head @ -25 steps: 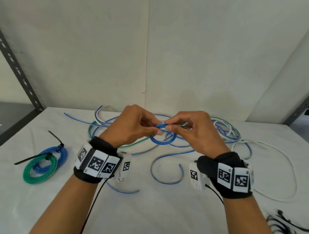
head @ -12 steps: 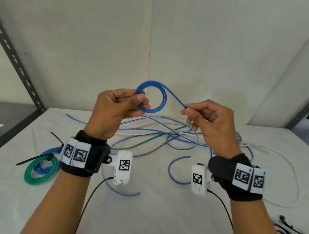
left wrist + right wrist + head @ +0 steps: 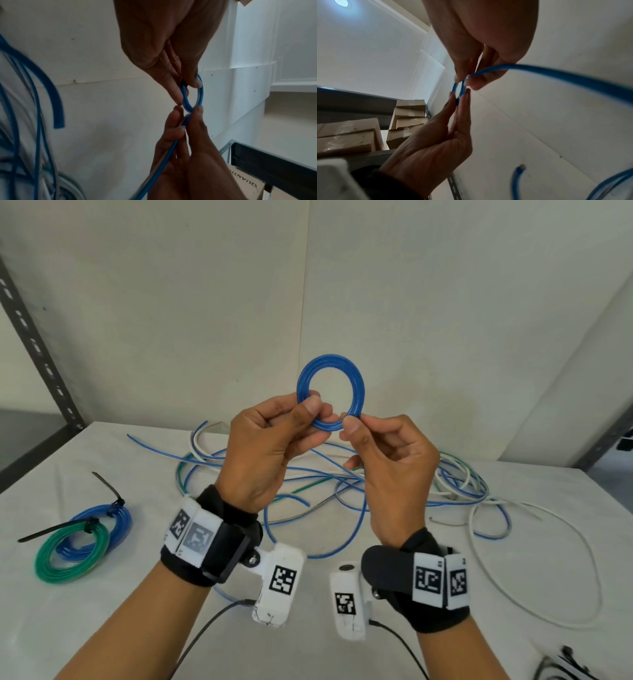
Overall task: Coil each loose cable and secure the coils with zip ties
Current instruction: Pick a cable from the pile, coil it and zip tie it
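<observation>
I hold a small blue coil (image 3: 356, 381) up in front of the wall, above the table. My left hand (image 3: 315, 414) pinches its lower left edge between thumb and fingers. My right hand (image 3: 352, 424) pinches its lower right edge, where the cable's tail drops toward the loose cables (image 3: 308, 474) on the table. In the left wrist view the coil (image 3: 199, 94) shows edge-on between the left hand (image 3: 187, 88) above and the right hand (image 3: 187, 112) below. The right wrist view shows the right hand (image 3: 464, 82) pinching the blue cable (image 3: 539, 69).
Two tied coils, a green one (image 3: 51, 570) and a blue one (image 3: 123, 517) with black zip ties, lie at the left of the white table (image 3: 102, 628). A long white cable (image 3: 582, 556) loops at the right. Several black zip ties (image 3: 565, 669) lie at the near right corner.
Both hands have risen from the table with the blue cable. The coil has gained turns, and my right hand has come back in to its edge.
</observation>
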